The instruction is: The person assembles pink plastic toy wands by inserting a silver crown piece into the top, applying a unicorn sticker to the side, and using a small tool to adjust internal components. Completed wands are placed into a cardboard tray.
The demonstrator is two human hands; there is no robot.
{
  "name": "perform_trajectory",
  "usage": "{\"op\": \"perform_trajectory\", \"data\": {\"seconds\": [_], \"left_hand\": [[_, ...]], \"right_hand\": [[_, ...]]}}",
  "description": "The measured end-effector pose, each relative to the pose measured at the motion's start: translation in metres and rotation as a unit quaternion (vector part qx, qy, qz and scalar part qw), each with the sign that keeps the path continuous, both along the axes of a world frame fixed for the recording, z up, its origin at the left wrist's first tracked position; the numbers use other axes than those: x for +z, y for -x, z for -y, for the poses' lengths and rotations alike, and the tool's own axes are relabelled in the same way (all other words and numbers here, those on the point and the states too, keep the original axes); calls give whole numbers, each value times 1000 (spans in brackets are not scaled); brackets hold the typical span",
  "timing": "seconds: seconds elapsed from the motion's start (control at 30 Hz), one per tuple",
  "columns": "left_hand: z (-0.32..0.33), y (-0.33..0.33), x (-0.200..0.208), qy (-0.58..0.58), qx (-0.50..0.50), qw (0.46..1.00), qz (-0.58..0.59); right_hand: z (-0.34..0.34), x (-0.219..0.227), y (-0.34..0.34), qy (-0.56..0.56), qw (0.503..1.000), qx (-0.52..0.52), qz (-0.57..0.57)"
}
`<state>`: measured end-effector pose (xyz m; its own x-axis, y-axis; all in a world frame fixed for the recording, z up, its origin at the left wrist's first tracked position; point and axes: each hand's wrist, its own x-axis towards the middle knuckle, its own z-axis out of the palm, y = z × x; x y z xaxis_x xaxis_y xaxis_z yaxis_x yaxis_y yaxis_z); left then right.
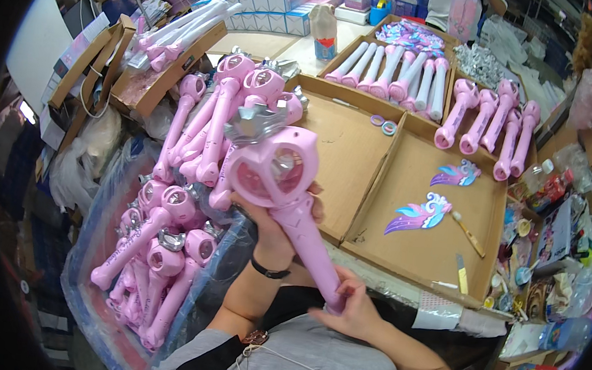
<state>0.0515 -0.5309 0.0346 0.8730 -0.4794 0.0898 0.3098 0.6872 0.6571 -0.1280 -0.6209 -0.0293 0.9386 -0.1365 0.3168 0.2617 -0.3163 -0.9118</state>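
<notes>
A pink toy wand (309,238) with a heart-shaped clear window and a silver crown on its head is held up in front of me, tilted with the head to the upper left. My left hand (270,226) wraps round its neck from behind, some fingertips showing on the far side. My right hand (352,306) closes its fingers on the lower end of the handle; the very tip is partly hidden. Close to the left of the held wand lies a pile of similar pink wands (223,120) with silver crowns.
A blue-rimmed, plastic-lined bin (88,259) at the left holds several pink wands. Cardboard trays (341,147) carry purple-blue wing pieces (420,214), a wooden-handled brush (469,235), a yellow cutter (462,274) and tape rolls (388,127). More handles lie behind; a person (438,7) stands at the back.
</notes>
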Motion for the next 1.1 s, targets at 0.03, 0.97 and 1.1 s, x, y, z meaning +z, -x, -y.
{"op": "perform_trajectory", "data": {"seconds": [0.03, 0.97, 1.1], "left_hand": [[9, 8, -4, -37, 10, 999, -24], [12, 59, -22, -88, -235, 967, 34], [9, 56, -19, -80, -197, 977, 2]], "right_hand": [[-8, -11, -9, -22, 998, -32, 41], [73, 76, -76, -281, 944, -99, 139], [59, 88, -79, -308, 932, -138, 129]]}}
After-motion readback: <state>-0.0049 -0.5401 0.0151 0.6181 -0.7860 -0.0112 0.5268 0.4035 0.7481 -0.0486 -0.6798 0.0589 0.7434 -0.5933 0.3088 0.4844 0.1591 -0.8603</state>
